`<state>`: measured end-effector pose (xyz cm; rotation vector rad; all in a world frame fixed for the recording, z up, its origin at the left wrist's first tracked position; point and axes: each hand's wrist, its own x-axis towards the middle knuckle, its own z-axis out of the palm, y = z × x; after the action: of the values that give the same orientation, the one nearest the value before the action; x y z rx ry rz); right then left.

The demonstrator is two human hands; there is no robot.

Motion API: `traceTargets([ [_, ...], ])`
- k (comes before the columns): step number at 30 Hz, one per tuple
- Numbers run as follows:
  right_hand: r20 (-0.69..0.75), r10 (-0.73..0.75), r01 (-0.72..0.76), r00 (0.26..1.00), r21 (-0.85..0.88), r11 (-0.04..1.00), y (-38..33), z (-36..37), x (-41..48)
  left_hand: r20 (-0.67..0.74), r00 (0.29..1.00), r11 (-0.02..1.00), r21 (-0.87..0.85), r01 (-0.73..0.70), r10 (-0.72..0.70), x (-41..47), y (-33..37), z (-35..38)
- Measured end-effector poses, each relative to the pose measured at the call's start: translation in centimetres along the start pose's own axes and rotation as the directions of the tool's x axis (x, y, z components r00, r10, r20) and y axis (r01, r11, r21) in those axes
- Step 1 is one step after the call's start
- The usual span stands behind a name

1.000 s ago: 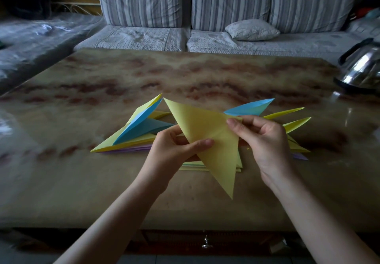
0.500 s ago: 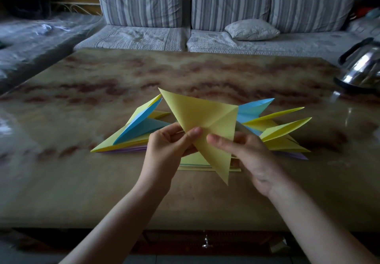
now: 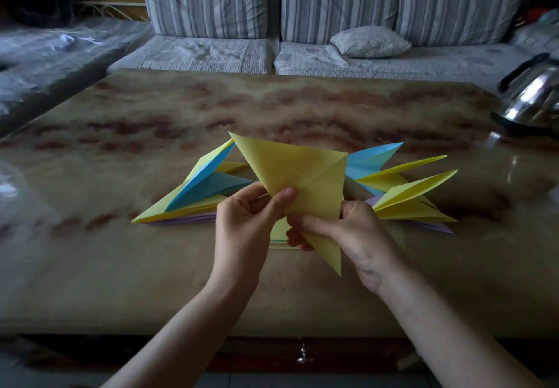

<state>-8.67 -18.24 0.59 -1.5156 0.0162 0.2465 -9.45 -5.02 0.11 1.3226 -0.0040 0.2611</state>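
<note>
A yellow sheet of paper (image 3: 298, 176), folded into a triangle with a second flap creased over, is held above the table in both hands. My left hand (image 3: 245, 227) pinches its left edge between thumb and fingers. My right hand (image 3: 354, 233) pinches the lower part, with its thumb across the front and the long bottom point sticking down past it. On the table behind lie folded paper pieces, blue and yellow, in a left pile (image 3: 196, 194) and a right pile (image 3: 405, 194). A flat stack of sheets (image 3: 279, 230) lies under my hands, mostly hidden.
The marbled brown table (image 3: 151, 266) is glossy, with its near edge below my forearms. A steel kettle (image 3: 535, 97) stands at the far right edge. A striped sofa (image 3: 272, 55) with a small cushion (image 3: 370, 41) runs behind the table.
The right flap of the yellow sheet has been folded over toward the centre. My right hand slid from the sheet's upper right edge down to its lower part.
</note>
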Motion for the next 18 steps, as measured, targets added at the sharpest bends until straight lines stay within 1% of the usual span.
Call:
traceTargets([
  [5,0.092,-0.013,0.014,0.996,-0.010,1.000,-0.3,-0.4,-0.1,-0.019,1.000,1.000,-0.012,0.022,-0.023,0.2,0.2,-0.4],
  [11,0.147,-0.047,0.050,0.988,-0.017,0.999,-0.3,-0.8,-0.2,-0.048,0.998,0.999,-0.025,0.041,-0.042,0.7,0.3,-0.8],
  [14,0.209,-0.061,0.070,0.976,-0.036,0.997,-0.4,-1.2,-0.3,-0.048,0.998,0.999,-0.021,0.049,-0.050,0.9,0.3,-0.8],
  [18,0.235,-0.068,0.093,0.970,-0.100,0.991,-0.2,-1.5,-0.2,-0.071,0.996,0.998,-0.007,0.059,-0.059,1.2,0.4,-1.1],
])
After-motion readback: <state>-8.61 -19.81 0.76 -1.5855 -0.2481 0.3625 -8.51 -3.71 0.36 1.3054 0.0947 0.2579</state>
